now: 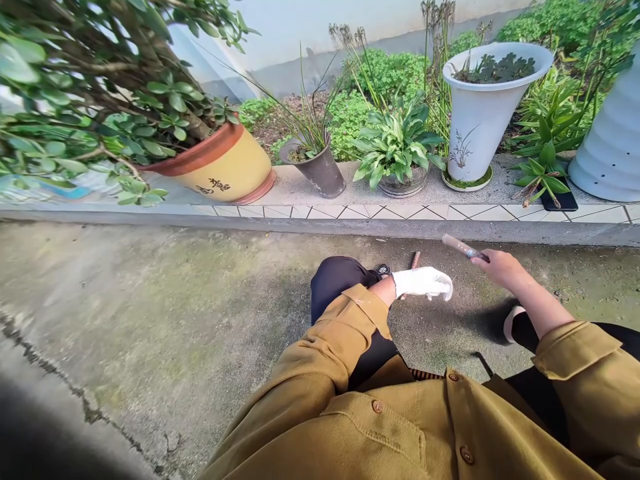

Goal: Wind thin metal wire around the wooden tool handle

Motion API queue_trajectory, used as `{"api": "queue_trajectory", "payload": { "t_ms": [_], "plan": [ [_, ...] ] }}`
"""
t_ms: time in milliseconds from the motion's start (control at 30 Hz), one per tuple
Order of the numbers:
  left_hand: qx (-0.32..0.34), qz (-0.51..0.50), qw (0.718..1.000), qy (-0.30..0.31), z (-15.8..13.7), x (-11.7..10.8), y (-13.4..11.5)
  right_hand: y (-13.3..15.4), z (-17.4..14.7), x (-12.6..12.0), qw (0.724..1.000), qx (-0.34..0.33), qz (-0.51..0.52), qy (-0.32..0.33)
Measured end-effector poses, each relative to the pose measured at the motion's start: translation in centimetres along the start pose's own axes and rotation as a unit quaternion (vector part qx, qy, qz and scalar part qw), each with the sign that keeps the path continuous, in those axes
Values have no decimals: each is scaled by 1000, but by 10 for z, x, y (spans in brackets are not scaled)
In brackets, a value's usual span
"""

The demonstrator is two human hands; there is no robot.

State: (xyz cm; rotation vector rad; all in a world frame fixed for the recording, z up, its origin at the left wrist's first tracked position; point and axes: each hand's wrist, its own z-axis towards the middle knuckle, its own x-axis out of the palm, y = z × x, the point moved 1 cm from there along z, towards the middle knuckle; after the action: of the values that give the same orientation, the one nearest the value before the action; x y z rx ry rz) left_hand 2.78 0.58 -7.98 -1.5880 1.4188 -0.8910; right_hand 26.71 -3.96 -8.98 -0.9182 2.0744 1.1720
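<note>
My right hand [501,268], bare, is closed round the dark end of a short tool [456,246]. That tool has a silvery band and a long pale-brown end pointing up and left; its exact kind is unclear. My left hand [424,283] wears a white glove and hangs over the concrete, near my knee. Its fingers bend downward with a small gap at the tips, and I see nothing between them. A reddish-brown stick [415,259] shows behind the glove, partly covered by it.
Along the tiled ledge [300,212] stand a yellow pot [220,167], a tilted grey pot [323,175], a leafy plant [397,143], a tall white pot [475,127] and a ribbed white pot [613,143]. A dark flat object [563,200] lies on the ledge. A crack [90,413] runs through the concrete.
</note>
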Motion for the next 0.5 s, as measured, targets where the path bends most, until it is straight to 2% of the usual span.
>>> {"api": "queue_trajectory", "payload": {
  "t_ms": [67, 167, 267, 367, 433, 467, 500],
  "plan": [
    [-17, 31, 999, -1, -4, 0, -6, 2, -1, 8, 992, -10, -117, 50],
    [-26, 56, 998, -9, -7, 0, -12, 5, -8, 22, 972, -47, -155, 169],
    [-19, 79, 996, -36, -7, -4, -10, 9, -21, 31, 937, -75, -110, 324],
    [6, 61, 995, -79, -4, -11, -7, 18, -35, 24, 874, -123, 11, 469],
    [19, 18, 992, -120, -3, -17, -5, 23, -42, 7, 851, -170, 108, 484],
    [20, -11, 988, -151, -3, -20, -4, 24, -44, -3, 851, -191, 156, 464],
    [21, -41, 983, -177, -3, -22, -4, 24, -45, -14, 864, -200, 216, 409]
  ]
}}
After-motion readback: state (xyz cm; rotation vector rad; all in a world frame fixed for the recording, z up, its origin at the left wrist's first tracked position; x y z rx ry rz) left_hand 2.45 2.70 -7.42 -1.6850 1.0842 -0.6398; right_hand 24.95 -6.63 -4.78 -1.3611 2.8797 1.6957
